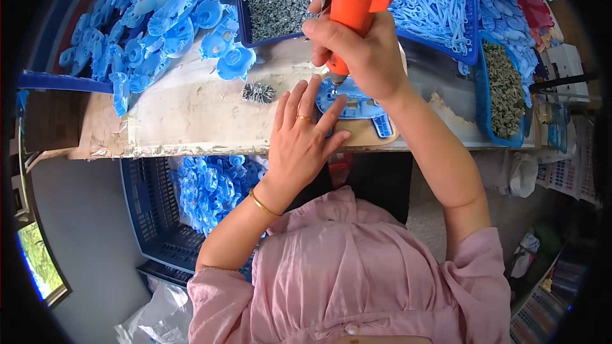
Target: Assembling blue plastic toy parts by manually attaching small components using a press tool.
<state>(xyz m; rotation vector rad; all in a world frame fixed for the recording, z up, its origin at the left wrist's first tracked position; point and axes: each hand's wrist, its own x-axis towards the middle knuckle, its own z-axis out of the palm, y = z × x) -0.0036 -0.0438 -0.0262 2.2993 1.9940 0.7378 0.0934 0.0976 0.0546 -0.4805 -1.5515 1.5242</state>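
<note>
My right hand (373, 57) is wrapped round an orange electric screwdriver (357, 0), held upright. Its tip points down onto a flat blue plastic part (358, 108) with a short leg at its lower right. That part rests on a tan board (366, 138) at the table's front edge. My left hand (303, 137) lies flat with fingers stretched, its fingertips at the left side of the part and close to the screwdriver tip. Left of that hand sits a small dark heap of metal pieces (258, 93). Whether a screw is under the tip is too small to tell.
Blue plastic shells (172, 22) are piled at the far left. A dark blue tray (240, 9) holds small metal pieces. Thin blue parts (433, 9) fill a basket at the far right, near a bin of greenish pieces (503, 89). A crate (150, 216) stands below the table.
</note>
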